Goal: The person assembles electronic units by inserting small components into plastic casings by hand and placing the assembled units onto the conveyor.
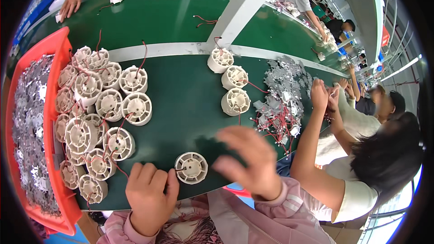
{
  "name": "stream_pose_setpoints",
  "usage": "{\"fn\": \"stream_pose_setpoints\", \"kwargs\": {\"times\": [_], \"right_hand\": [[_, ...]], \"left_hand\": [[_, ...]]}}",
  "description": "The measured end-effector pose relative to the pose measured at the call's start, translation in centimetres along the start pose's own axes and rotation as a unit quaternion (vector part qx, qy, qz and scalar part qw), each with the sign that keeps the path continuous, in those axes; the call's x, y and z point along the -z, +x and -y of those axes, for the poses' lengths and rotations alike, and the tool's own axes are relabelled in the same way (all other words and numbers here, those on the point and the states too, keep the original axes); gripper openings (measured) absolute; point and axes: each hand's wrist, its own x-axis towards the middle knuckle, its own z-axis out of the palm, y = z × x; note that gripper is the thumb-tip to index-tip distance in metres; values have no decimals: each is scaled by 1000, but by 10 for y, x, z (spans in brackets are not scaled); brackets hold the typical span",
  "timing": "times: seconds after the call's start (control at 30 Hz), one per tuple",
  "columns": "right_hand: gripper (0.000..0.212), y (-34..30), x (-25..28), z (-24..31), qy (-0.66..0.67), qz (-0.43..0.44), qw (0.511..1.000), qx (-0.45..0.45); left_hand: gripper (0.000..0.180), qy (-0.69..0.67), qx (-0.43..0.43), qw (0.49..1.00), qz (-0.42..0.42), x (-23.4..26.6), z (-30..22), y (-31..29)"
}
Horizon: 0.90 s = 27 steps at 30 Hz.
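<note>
A round white plastic housing with spokes [191, 168] lies by itself near the front edge of the green table, a short dark lead showing at its left side. Just left of it is my left hand [151, 194], fingers curled in, thumb tip at the housing's rim. Whatever those fingers hold, if anything, is hidden. My right hand [253, 160] hovers to the right of the housing, blurred by motion, thumb and fingers apart and nothing visible in them. Farther back, three similar housings [235, 101] stand in a row with red wires.
Many wired housings [108, 105] are stacked at left, beside a red crate [61, 171] of metal plates. Loose plates with red wires [282, 104] are heaped at right. A co-worker [334, 162] sits close on the right. Behind a metal post [246, 11] runs a green belt [158, 11].
</note>
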Motion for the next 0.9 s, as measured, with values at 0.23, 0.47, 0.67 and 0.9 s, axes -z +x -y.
{"fn": "stream_pose_setpoints", "kwargs": {"times": [0.23, 0.47, 0.67, 0.9], "right_hand": [[13, -5, 42, -59, -392, -48, 904, -162], [12, 3, 41, -41, -285, -198, 929, -127], [18, -10, 15, 27, -87, -128, 983, 100], [32, 2, 7, 34, 129, 17, 955, 266]], "left_hand": [[21, -19, 11, 996, -82, 24, -29, 8], [21, -300, -43, 953, -4, 19, -31, 4], [46, -487, 40, 862, 135, 21, -48, 4], [17, -535, 283, 787, 123, 47, -43, 2]]}}
